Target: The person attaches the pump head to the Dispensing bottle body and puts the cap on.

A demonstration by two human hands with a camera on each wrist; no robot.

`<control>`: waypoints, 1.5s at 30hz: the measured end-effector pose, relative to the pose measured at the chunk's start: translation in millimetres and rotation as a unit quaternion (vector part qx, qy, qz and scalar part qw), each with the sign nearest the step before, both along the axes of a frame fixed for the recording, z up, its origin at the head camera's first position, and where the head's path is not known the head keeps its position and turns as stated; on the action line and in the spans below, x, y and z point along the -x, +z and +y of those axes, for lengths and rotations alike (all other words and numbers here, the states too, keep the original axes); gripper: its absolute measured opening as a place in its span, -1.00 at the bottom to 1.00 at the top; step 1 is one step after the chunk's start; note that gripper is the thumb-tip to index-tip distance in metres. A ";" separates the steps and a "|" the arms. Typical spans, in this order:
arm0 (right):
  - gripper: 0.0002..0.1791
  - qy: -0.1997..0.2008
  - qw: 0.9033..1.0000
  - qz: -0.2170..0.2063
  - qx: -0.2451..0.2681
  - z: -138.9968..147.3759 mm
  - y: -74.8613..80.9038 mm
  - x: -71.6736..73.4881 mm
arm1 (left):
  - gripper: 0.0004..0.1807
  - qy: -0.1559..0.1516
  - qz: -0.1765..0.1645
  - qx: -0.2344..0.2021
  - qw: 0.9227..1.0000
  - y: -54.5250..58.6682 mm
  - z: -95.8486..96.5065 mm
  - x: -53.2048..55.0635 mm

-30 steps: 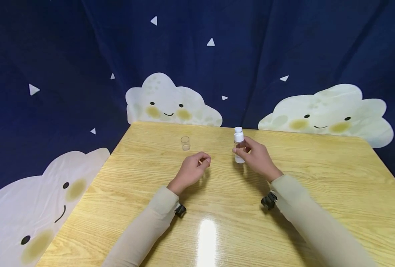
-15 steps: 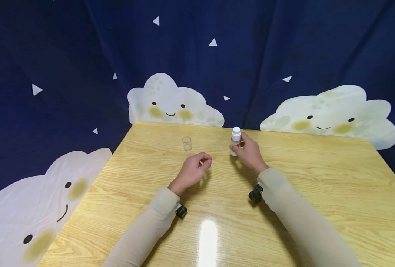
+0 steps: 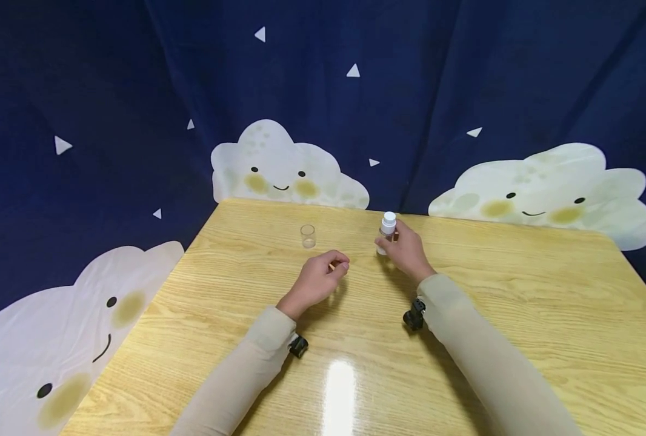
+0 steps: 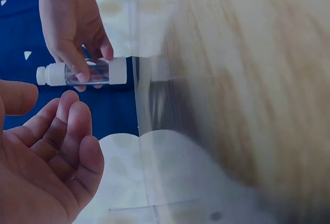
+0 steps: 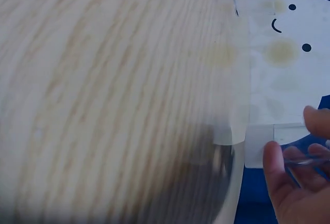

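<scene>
In the head view my right hand (image 3: 407, 249) grips a small clear bottle (image 3: 387, 233) round its middle, thumb on the near side. A white top (image 4: 54, 74) and a white base (image 4: 118, 70) show in the left wrist view, where the bottle stands nearly upright with its base right at the tabletop. To the left, my left hand (image 3: 317, 278) holds nothing; its fingers curl loosely over the table. Beyond that hand a clear, cup-shaped piece (image 3: 308, 237) stands on the table, also seen faintly as a clear piece (image 5: 255, 2) in the right wrist view.
The wooden table (image 3: 236, 272) ends at the back against a dark blue curtain (image 3: 399, 91) printed with white clouds. A small black camera (image 3: 414, 315) sits under the right wrist, another black camera (image 3: 298, 346) under the left. A bright reflection lies on the near tabletop.
My right hand has moved a little left and away with the bottle, mostly in the first half second, bringing it down to the table. The left hand stays almost where it was.
</scene>
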State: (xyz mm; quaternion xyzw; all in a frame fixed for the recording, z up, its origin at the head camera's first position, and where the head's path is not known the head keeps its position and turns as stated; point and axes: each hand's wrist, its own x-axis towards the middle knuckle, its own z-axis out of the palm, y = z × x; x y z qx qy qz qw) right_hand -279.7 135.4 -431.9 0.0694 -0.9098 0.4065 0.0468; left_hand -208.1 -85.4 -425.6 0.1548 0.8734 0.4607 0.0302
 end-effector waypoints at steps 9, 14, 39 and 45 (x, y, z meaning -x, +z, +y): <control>-0.58 0.005 1.000 -0.003 -0.005 0.9 1.4 4.3 | -0.71 -0.008 -0.007 0.011 1.000 -2.7 2.8 0.7; -0.59 0.009 1.000 -0.006 -0.007 1.8 2.1 5.5 | -0.71 -0.010 -0.016 0.013 1.000 -4.7 3.4 0.6; -0.61 0.012 0.999 -0.007 -0.043 12.0 -2.0 10.2 | -0.67 -0.024 -0.011 0.030 0.999 -3.5 3.7 3.5; -0.56 0.029 0.999 -0.008 -0.035 11.7 -3.8 12.8 | -0.69 -0.010 0.000 0.028 1.000 1.4 0.8 5.8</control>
